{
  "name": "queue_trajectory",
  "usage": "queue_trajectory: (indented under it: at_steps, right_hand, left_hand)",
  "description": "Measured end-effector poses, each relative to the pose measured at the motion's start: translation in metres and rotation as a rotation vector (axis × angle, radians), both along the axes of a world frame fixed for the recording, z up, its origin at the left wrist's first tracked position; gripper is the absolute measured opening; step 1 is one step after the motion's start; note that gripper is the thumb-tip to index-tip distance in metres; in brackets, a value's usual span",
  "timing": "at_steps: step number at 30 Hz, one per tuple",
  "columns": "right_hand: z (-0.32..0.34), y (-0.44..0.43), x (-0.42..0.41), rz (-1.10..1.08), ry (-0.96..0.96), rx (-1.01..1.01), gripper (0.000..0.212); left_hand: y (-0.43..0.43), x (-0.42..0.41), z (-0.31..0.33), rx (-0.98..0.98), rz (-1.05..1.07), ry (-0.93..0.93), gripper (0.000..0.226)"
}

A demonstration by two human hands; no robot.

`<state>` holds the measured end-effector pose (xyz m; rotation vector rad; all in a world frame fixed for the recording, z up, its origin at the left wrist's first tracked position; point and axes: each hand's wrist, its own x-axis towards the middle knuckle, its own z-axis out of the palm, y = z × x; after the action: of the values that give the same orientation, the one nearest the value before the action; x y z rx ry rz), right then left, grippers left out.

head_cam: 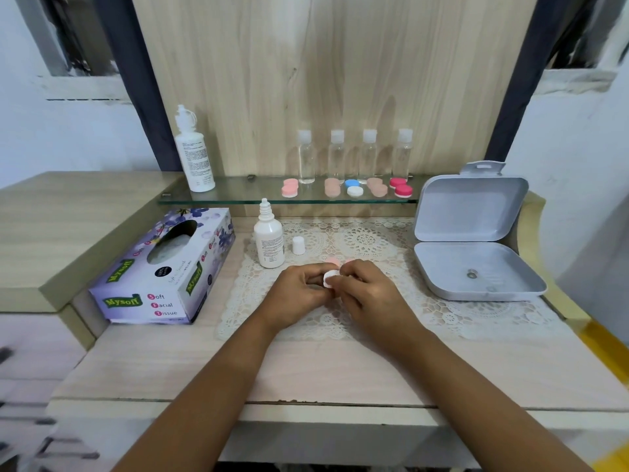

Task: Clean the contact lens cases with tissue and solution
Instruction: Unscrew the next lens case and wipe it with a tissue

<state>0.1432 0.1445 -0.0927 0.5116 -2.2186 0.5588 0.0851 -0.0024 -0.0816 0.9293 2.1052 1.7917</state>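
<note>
White round piece (329, 279) pinched between my left hand (299, 294) and right hand (369, 296), both grips closed on it, over cream lace mat (374, 240), uncapped white plastic dropper bottle (269, 238) near.

A small white round piece (329, 278) is pinched between the left hand (299, 294) and right hand (369, 294) above the worktop. Just behind lies a blurred pink case part (333, 261). The white solution bottle (269, 240) stands upright and uncapped, with its cap (298, 245) beside it. The tissue box (163, 264) lies to the left.
</note>
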Motion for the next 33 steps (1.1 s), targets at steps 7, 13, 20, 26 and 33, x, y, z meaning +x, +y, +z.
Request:
queue_trajectory:
  at_steps: [7, 13, 20, 26, 33]
  right_hand:
    - [0.006, -0.002, 0.001, -0.026, 0.005, 0.030, 0.019]
    - [0.006, 0.001, 0.001, -0.047, 0.002, 0.022, 0.024]
    - [-0.002, 0.008, 0.002, -0.057, -0.007, -0.022, 0.017]
    - [0.000, 0.018, -0.004, -0.193, 0.010, -0.049, 0.019]
    - [-0.004, 0.014, 0.001, -0.091, -0.049, -0.030, 0.026]
  left_hand:
    - [0.001, 0.002, 0.000, -0.021, 0.021, 0.018, 0.033]
    - [0.001, 0.002, 0.001, -0.002, 0.026, 0.004, 0.028]
    - [0.000, -0.001, -0.002, 0.056, 0.067, -0.061, 0.033]
    - [0.000, 0.001, 0.000, 0.070, 0.083, -0.073, 0.037]
    - [0.000, 0.003, 0.004, 0.096, 0.079, -0.077, 0.036]
